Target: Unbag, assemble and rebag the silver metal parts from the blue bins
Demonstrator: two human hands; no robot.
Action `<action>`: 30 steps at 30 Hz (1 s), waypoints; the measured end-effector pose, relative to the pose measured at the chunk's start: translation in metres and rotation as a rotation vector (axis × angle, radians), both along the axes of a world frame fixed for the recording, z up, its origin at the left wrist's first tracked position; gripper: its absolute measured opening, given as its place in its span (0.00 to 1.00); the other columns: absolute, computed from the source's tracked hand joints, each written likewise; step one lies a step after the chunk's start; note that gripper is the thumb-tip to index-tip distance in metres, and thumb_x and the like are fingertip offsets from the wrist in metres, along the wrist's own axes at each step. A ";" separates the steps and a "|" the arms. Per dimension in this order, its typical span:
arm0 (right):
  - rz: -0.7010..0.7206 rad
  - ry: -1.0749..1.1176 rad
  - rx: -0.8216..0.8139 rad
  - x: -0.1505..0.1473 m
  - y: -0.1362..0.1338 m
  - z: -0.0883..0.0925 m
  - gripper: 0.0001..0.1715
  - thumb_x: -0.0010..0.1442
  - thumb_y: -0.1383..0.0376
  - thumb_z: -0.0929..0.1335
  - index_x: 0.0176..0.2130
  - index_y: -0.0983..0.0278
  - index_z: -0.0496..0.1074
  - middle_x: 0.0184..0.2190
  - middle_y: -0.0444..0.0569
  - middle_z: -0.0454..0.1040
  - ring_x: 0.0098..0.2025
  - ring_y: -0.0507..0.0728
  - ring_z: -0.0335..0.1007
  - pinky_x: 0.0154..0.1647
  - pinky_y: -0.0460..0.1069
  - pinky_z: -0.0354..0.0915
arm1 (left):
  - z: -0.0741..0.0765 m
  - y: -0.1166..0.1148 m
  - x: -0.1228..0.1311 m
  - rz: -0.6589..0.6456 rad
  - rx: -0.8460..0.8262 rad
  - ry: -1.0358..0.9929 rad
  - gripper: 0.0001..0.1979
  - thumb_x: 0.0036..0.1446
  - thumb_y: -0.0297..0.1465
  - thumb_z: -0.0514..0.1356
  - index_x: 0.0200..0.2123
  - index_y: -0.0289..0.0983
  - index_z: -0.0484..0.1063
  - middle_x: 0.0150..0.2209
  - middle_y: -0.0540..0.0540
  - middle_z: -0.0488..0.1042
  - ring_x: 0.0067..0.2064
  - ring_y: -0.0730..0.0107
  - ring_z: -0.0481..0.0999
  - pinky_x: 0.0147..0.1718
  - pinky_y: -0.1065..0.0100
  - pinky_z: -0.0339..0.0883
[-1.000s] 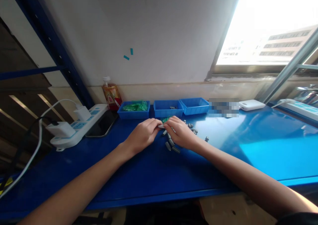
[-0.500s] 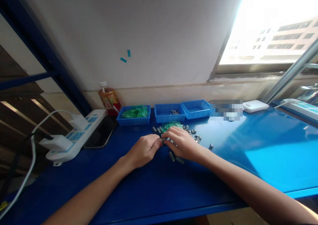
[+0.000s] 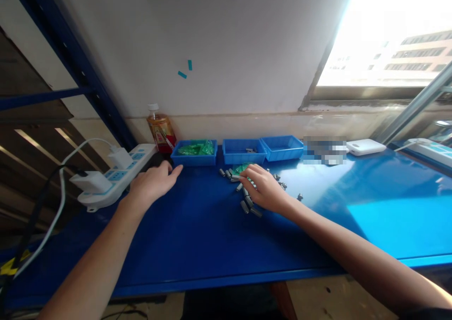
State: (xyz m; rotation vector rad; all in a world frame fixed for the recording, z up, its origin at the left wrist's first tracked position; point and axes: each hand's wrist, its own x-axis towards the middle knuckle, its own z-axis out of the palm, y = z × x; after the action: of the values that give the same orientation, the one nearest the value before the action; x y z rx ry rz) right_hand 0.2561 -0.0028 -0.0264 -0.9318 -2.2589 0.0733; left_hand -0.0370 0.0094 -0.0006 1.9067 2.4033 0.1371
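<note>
My left hand (image 3: 153, 183) is over the black phone (image 3: 157, 161) beside the power strip, thumb stretched out to the right. It covers most of the phone, and its fingertips are partly hidden. My right hand (image 3: 264, 186) is closed, thumb and fingers together at a small metal cylinder (image 3: 235, 177). Around and below that hand lie several more grey metal cylinders (image 3: 245, 207). Green plastic bags (image 3: 243, 168) lie just behind its fingers. Small metal fittings (image 3: 283, 185) are scattered to its right, partly covered by the hand.
Along the wall stand a blue bin of green bags (image 3: 194, 161), a blue bin with a few metal parts (image 3: 243, 159) and another blue bin (image 3: 282, 154). A drink bottle (image 3: 160, 130) and a white power strip (image 3: 109, 190) are at left, a white device (image 3: 366, 146) at right.
My left hand has let go of the small metal part between my hands and moved left onto the phone. My right hand stays by the metal pieces. The view has shifted slightly.
</note>
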 end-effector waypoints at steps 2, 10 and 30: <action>0.013 0.003 -0.009 0.000 -0.001 0.001 0.12 0.67 0.64 0.58 0.35 0.63 0.67 0.31 0.51 0.69 0.35 0.56 0.63 0.36 0.51 0.61 | -0.004 0.011 -0.020 -0.036 -0.055 0.005 0.34 0.54 0.58 0.45 0.45 0.38 0.72 0.46 0.31 0.72 0.42 0.42 0.75 0.37 0.53 0.67; 0.049 -0.024 -0.026 -0.002 -0.003 -0.002 0.13 0.67 0.64 0.58 0.34 0.64 0.66 0.30 0.51 0.68 0.35 0.56 0.62 0.37 0.51 0.61 | -0.003 -0.014 0.037 -0.170 0.324 -0.004 0.25 0.61 0.49 0.47 0.50 0.39 0.67 0.50 0.36 0.71 0.38 0.50 0.77 0.37 0.55 0.68; -0.015 0.021 0.038 0.005 0.000 -0.003 0.10 0.63 0.64 0.63 0.45 0.62 0.66 0.37 0.51 0.71 0.39 0.57 0.67 0.40 0.51 0.63 | -0.020 -0.002 0.108 -0.893 0.283 -0.563 0.20 0.67 0.38 0.44 0.31 0.36 0.70 0.28 0.48 0.75 0.31 0.69 0.75 0.33 0.71 0.66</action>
State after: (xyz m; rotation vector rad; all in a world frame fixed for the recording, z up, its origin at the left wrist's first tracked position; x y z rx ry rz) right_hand 0.2608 -0.0033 -0.0289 -0.9241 -2.2257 0.0329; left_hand 0.0711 0.0076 -0.0209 2.4229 1.1034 0.8345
